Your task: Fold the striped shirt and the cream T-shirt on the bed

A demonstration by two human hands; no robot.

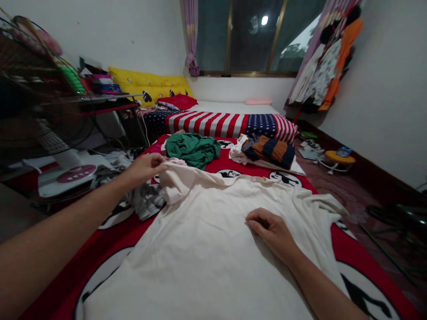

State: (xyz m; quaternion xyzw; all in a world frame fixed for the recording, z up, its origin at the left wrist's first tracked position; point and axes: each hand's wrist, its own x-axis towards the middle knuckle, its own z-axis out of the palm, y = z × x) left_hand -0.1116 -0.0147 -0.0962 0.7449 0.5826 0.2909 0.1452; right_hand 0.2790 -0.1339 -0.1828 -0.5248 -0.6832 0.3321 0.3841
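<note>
The left forearm comes in bare from about 8 o'clock and the right forearm from about 5 o'clock, both slim and tapering to narrow wrists. No sleeve shows on either. The left hand and right hand are bare too, with slender fingers.

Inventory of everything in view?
cream shirt: 1, cream, spread on nearest bedding
bedcover: 1, red with white circles, under shirt
green garment: 1, green, heaped on bedcover
striped garment: 1, navy and orange, far side of bedcover
clothes pile: 1, grey and white, left of shirt
flag-pattern bedding: 1, red, white and blue, beyond bedcover
yellow bolster: 1, yellow, against far wall
pillows: 2, red and pink, far bed
fan: 1, black, far left
stool: 1, yellow, floor at right
hanging clothes: several, mixed colours, right of window
left hand: 1, bare, on shirt's top edge
right hand: 1, bare, on shirt
</note>
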